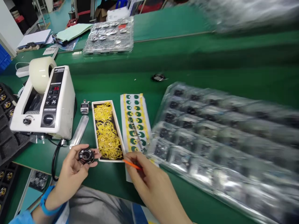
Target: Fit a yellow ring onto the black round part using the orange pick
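Note:
My left hand (76, 163) grips a small round black part (86, 156) with a ring-shaped face, by its edge between thumb and fingers. My right hand (149, 180) is closed on a thin orange stick (132, 164) whose tip points left, close to the near end of a box. That shallow white-rimmed box (92, 124) holds a heap of yellow rings (108, 140). Beside it lies a sticker sheet (147, 116) with green and yellow shapes. A slim metal tool, perhaps tweezers (136, 133), lies across the sheet, its near end close to my right hand.
A white tape dispenser (66, 102) stands left, near a metal tally counter (84, 107) and a clear plastic tube (80, 130). Large clear trays (205, 137) of dark parts fill the right. Another black round part (158, 77) lies farther back. A clear tray (109, 35) sits on the ledge.

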Available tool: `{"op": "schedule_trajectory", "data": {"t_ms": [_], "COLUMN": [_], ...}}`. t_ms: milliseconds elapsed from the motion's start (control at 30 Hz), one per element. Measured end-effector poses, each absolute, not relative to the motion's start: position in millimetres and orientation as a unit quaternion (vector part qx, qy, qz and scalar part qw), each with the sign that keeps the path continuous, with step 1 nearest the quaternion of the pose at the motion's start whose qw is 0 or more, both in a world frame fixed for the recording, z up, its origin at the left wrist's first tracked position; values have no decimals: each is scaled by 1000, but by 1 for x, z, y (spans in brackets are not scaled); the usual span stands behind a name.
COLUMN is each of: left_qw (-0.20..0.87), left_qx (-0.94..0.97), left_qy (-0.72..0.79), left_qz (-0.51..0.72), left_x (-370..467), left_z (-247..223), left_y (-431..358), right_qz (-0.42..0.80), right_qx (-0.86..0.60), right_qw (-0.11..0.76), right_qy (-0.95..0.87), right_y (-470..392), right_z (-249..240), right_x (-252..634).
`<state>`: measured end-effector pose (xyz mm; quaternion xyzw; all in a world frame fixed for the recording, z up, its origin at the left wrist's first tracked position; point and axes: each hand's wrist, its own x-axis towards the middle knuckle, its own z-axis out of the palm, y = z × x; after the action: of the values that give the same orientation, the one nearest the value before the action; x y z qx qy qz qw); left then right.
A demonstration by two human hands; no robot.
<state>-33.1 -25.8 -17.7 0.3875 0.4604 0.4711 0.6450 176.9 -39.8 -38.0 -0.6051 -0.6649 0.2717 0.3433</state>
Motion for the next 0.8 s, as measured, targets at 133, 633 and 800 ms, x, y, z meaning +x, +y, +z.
{"op": "schedule_trajectory", "data": {"t_ms": [133, 633, 800], "left_qw": [668, 673, 705], "left_qx": [319, 309, 323], "left_qy": [513, 547, 491], "left_qz": [436, 392, 397], "left_x": [-37, -43, -41], "left_z": [-17, -23, -28], "left_y": [-21, -14, -15], "right_qz": [117, 30, -55], "right_qx": [-659, -875, -850], "right_qw": [305, -63, 41], "right_qy": [-677, -479, -522], "right_y": [-43, 59, 50], "right_z": [-37, -16, -19], "right_x": [220, 457, 415]}}
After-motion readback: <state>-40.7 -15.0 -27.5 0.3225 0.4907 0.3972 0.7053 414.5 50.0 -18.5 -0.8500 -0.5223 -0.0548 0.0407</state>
